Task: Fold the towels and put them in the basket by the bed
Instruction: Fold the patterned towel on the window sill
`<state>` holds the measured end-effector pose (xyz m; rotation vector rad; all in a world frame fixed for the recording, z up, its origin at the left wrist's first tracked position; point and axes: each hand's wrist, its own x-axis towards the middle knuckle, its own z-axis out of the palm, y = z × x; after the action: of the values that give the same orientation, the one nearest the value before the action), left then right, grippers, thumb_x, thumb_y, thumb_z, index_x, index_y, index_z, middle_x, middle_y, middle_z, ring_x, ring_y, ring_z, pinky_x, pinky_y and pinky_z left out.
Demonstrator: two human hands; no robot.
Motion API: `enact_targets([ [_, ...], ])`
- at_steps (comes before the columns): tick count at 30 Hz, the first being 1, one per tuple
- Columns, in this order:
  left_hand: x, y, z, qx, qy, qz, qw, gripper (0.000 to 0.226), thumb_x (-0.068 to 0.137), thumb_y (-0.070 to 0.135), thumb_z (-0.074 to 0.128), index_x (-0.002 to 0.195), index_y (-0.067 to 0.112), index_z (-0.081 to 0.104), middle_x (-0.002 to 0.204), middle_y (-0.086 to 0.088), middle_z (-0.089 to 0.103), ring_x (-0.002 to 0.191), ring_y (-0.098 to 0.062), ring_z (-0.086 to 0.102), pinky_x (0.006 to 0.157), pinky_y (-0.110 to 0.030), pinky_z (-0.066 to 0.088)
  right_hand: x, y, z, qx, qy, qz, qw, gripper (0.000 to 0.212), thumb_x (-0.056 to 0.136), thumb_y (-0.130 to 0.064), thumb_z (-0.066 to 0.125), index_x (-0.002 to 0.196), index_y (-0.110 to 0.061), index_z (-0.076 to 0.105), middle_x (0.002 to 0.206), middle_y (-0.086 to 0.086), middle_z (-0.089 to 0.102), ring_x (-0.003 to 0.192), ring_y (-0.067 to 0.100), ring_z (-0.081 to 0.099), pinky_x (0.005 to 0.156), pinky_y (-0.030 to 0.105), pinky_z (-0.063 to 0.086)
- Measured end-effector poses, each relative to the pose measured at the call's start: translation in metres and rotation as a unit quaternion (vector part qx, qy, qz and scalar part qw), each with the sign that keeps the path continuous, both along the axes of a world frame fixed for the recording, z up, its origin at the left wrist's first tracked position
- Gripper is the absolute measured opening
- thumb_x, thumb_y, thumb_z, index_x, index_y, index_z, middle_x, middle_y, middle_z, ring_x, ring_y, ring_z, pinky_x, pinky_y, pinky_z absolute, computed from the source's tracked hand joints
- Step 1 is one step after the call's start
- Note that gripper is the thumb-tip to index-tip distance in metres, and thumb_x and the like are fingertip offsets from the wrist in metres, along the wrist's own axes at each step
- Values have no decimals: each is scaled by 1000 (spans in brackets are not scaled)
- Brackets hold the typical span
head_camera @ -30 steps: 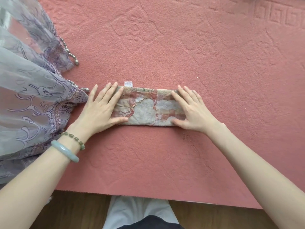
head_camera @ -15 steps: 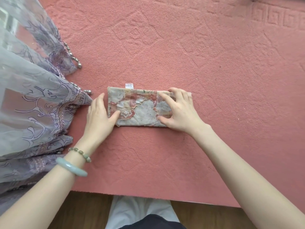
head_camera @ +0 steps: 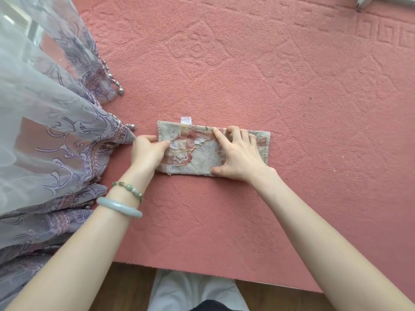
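Observation:
A small worn towel (head_camera: pixel 197 153), beige with faded red patches and a white tag on its far edge, lies folded into a narrow strip on the pink bedspread (head_camera: pixel 292 86). My left hand (head_camera: pixel 147 151) pinches the towel's left end, thumb on top and fingers curled at the edge. My right hand (head_camera: pixel 238 157) presses flat on the right half, fingers spread, the index finger pointing toward the middle. The towel's right edge shows past my right hand. No basket is in view.
A sheer lilac curtain (head_camera: pixel 45 131) with beaded trim drapes over the bed's left side, close to my left hand. The bed's near edge runs along the bottom, with wooden floor (head_camera: pixel 125 288) and my light trousers (head_camera: pixel 193 290) below it.
My left hand slid off the towel's top to its left end and closed on the edge. My right hand shifted left toward the towel's middle, uncovering the right end.

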<state>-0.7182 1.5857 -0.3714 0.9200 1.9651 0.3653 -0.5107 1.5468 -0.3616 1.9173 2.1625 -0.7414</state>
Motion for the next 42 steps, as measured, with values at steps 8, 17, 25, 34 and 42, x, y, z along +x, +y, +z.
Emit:
enact_targets([
  [8,-8,1,16,7,44,-149,988,27,87,27,59,108,12,55,104,-4,64,97,-22,60,90,-39,47,-2,2,1,-2,-25,15,1000,107,63,-57,69,149,-21,15,140,12,26,129,31,25,108,46,19],
  [17,-20,-3,40,48,-67,-222,971,26,82,30,63,102,24,48,100,-3,59,95,-27,64,80,-52,53,-3,0,-1,4,-40,25,999,107,64,-56,69,149,-20,14,143,14,24,130,32,24,109,49,19],
  [25,14,-14,72,100,-109,-183,972,26,86,16,65,108,19,51,99,2,59,92,-28,67,72,-51,57,13,-4,5,-19,69,-21,997,105,68,-52,72,149,-24,12,142,11,24,131,27,21,110,44,17],
  [34,88,-32,66,160,-29,-243,956,23,79,24,69,98,20,56,81,10,59,74,-14,59,77,-36,52,88,-51,14,-12,46,-126,991,95,70,-43,75,147,-24,23,136,11,29,125,27,25,106,39,21],
  [42,148,-44,34,176,37,-303,936,27,83,24,62,107,13,57,97,-2,65,95,-21,60,82,-31,40,104,-65,4,-18,37,-131,990,97,69,-44,75,147,-23,22,137,9,29,126,25,25,106,37,19],
])
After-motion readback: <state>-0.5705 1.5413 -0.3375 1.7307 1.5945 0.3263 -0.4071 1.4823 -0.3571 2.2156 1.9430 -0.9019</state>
